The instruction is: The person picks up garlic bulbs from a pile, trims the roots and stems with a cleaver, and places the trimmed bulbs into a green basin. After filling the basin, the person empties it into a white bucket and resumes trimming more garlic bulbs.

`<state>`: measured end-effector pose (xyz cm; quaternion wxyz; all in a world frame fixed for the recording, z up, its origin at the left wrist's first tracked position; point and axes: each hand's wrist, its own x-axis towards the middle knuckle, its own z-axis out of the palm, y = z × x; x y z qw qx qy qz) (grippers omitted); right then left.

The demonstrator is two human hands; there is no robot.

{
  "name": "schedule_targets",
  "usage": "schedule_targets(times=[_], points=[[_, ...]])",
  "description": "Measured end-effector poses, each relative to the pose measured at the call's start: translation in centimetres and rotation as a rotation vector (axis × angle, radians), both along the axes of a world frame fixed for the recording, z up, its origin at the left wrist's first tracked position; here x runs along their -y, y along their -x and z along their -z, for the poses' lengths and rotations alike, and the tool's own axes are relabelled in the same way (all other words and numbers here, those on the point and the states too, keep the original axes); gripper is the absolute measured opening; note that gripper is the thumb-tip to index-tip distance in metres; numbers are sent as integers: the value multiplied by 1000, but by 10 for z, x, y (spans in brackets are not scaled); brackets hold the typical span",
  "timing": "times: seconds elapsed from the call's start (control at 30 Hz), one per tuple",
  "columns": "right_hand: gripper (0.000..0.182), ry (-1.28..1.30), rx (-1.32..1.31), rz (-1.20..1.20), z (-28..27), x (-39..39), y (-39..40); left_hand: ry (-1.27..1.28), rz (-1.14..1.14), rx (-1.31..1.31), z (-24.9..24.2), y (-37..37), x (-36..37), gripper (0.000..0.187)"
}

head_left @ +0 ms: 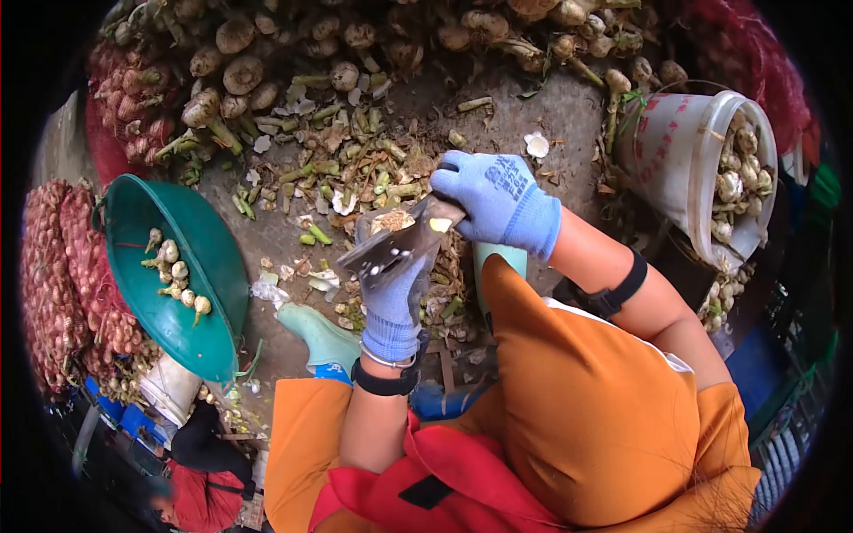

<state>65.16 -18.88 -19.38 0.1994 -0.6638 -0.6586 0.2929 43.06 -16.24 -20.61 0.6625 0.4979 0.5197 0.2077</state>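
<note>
**Holding a garlic bulb against a knife**

The right hand [498, 197] closes its gloved fingers around the handle end of the knife [384, 252], a grip that likely gives control of the blade angle. The left hand [391, 298] holds the garlic bulb [392, 221] beside the blade, probably to stop it turning; its fingers are partly hidden, so their exact spread cannot be told. Cut stalks [306, 171] lie on the floor [542, 105] beyond the hands. The green basin [233, 282] and white bucket [659, 151], both containing bulbs, flank the person, apparently for easy reach.
</note>
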Motion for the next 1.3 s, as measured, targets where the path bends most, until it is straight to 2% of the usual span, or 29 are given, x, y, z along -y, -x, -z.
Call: schedule_targets(times=[0.03,0.07,0.1,0.17,0.2,0.23,0.27,0.3,0.33,0.4,0.43,0.47,0.5,0.53,0.57,0.63,0.67,0.7,0.73,0.77,0.8,0.83,0.9,0.93,1.0,1.1,1.17,1.23,1.3], points=[[24,-1,1,1,20,-3,-6,162,-85,86,-19,-11,-4,44],[22,176,-34,126,43,-7,-17,85,-148,230,-58,-39,-2,51],[20,359,-72,261,49,-7,-24,-12,-9,145,-60,-36,-6,51],[20,464,-134,394,43,-3,-46,12,43,107,-64,-36,-6,62],[24,580,-543,465,31,-6,-38,-5,41,111,-58,-40,-13,62],[28,624,-814,445,18,-5,-29,-236,136,89,-45,-43,-18,71],[30,563,-1007,436,20,-2,-15,-462,227,73,-30,-47,-21,81],[31,501,-1198,419,22,-1,-6,-559,342,-101,-20,-47,-25,97],[31,506,-1196,419,20,1,-6,-381,240,2,-16,-45,-18,93],[27,420,-1080,360,-2,-7,-8,26,35,141,-22,-41,-18,81],[22,429,-845,289,-15,-10,-9,259,-78,174,-31,-37,-20,74],[24,232,-618,179,-18,-12,-8,355,-61,181,-36,-33,-21,59],[26,35,-379,69,-21,-13,-10,277,-43,91,-34,-32,-23,51],[22,14,-271,59,-29,-13,-10,347,-100,217,-22,-25,-23,48],[22,17,-266,63,-26,-12,-12,422,-155,341,-11,-18,-21,45],[23,122,-92,1,-7,-14,-21,201,-81,134,-67,-47,-27,43],[23,233,-8,20,21,-11,-37,170,-210,219,-68,-40,-35,44],[24,657,7,33,8,-22,-56,121,-305,361,-70,-25,-50,45],[24,432,81,95,15,-16,-71,180,-432,497,-76,2,-68,46],[24,216,150,151,23,-10,-82,370,-353,966,-74,40,-102,49],[23,67,138,312,18,-15,-88,506,-214,1284,-87,53,-106,56],[22,-83,128,472,12,-22,-94,513,-206,1286,-84,72,-108,56],[20,-112,212,550,16,-42,-103,484,-198,1251,-68,91,-114,61],[20,-107,219,502,26,-52,-104,500,-504,1077,-58,82,-108,60],[19,-100,270,489,41,-64,-98,500,-488,800,-50,33,-86,59],[19,-87,348,493,38,-63,-101,460,-424,636,-21,2,-54,54],[19,-148,424,454,39,-59,-103,406,-269,458,-14,-12,-42,49],[20,-221,508,408,27,-61,-104,417,-188,532,-5,-13,-41,48],[24,-202,435,396,6,-59,-95,437,-115,595,-5,-19,-38,48]])
